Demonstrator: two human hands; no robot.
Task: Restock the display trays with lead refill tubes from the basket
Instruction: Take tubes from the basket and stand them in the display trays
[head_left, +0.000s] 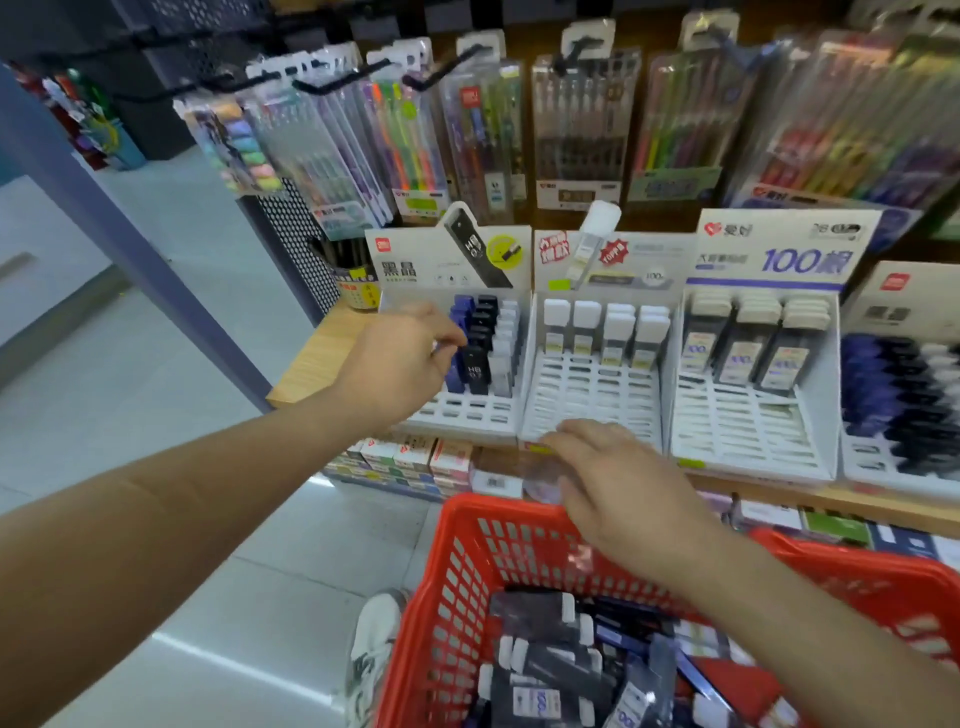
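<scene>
Basket (467, 571) tubes (545, 670) below empty right hand (618, 488); left hand (400, 358) pinching black tube (475, 371).

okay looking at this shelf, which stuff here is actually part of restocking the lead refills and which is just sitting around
Part of the job:
- red basket holding refill tubes
- leftmost display tray, where the left hand is by a black tube
- second tray and third tray, both mostly unfilled
- right hand

Just sitting around:
- hanging pen packs
- pen cup
- boxes on the lower shelf
</scene>
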